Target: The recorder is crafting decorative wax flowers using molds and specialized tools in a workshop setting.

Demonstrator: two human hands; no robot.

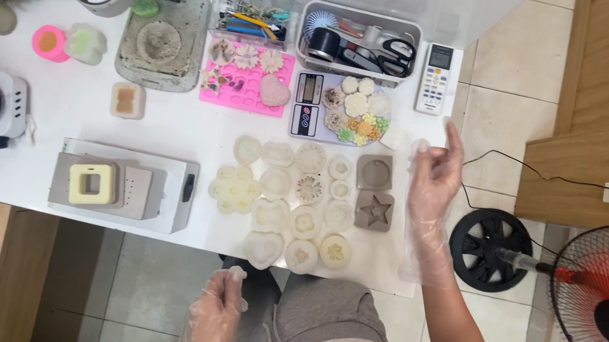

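The gloved right hand (435, 182) hovers with an open, empty grip over the bench (169, 130) edge, just beside the grey star mould (374, 211). The gloved left hand (215, 316) hangs loosely curled, empty, below the bench near the heart mould (263, 248).

Both hands are wearing thin, clear, crinkled disposable gloves: left hand (214, 310), right hand (435, 182). A small dark tattoo is showing on the right forearm. Grey drawstring trousers are covering the legs.
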